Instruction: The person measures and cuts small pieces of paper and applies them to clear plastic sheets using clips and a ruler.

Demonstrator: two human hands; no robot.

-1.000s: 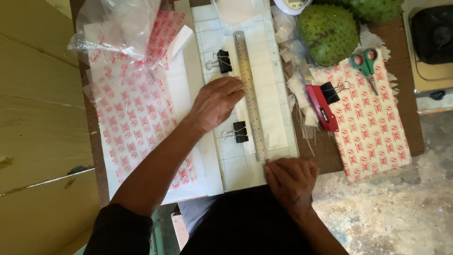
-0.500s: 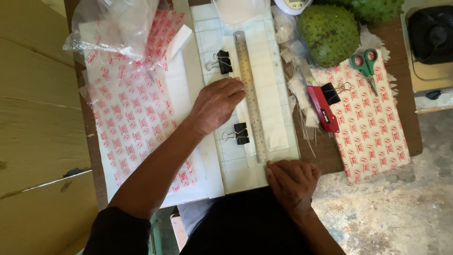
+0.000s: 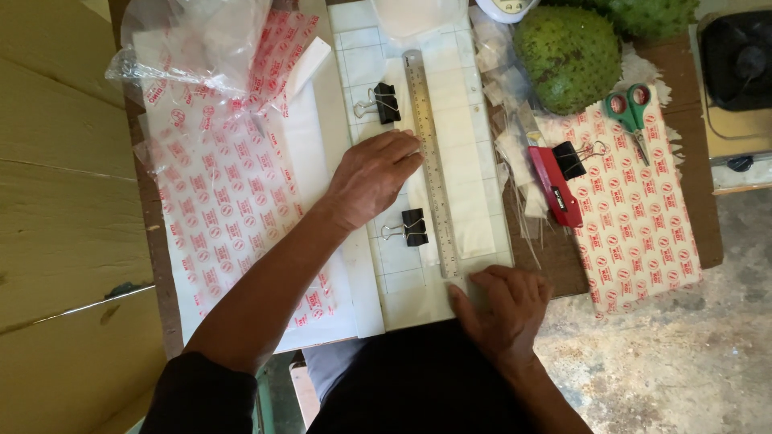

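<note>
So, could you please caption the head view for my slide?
Left hand presses a steel ruler on clipped white paper; right hand rests at its near end.

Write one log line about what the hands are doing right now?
left hand: pressing metal ruler | right hand: at ruler's near end, on white mat | scissors: untouched

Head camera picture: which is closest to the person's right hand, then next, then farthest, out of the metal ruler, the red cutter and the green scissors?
From the right hand, at the near edge of the white board:
1. Metal ruler: its near end lies just left of the fingers.
2. Red cutter: farther up and to the right, beside a black binder clip.
3. Green scissors: farthest, up right on the red-printed paper.
</note>
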